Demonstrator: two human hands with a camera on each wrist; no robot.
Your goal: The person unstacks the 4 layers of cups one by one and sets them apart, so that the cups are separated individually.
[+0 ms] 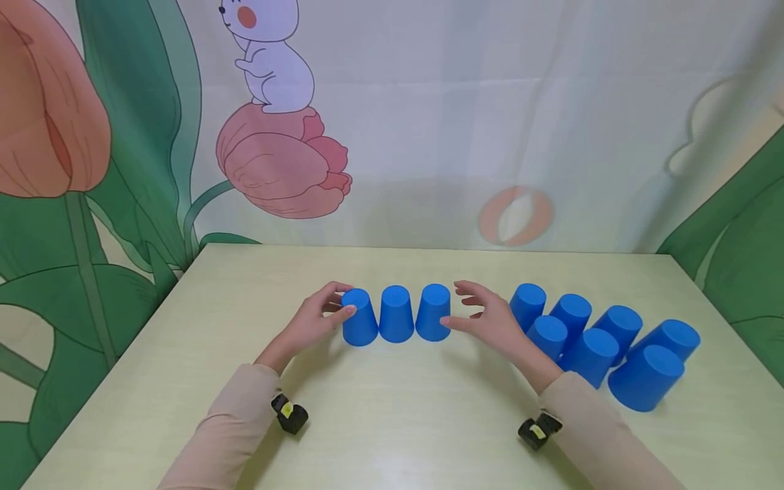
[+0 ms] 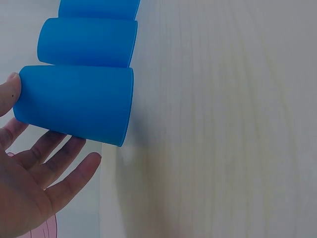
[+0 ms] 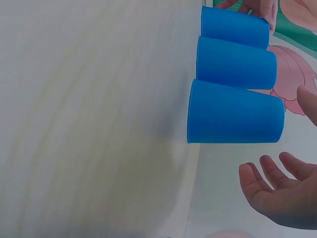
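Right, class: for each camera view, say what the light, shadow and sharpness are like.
Head view: soft, even light, sharp throughout, faint shadows beneath the arms on the table. Left wrist view: the nearest cup is crisp, with a soft shadow at its rim. Right wrist view: the table is washed out and slightly blurred.

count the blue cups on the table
10. Three stand upside down in a row between the hands: left cup, middle cup, right cup. Seven more form a cluster at the right; none seems hidden.
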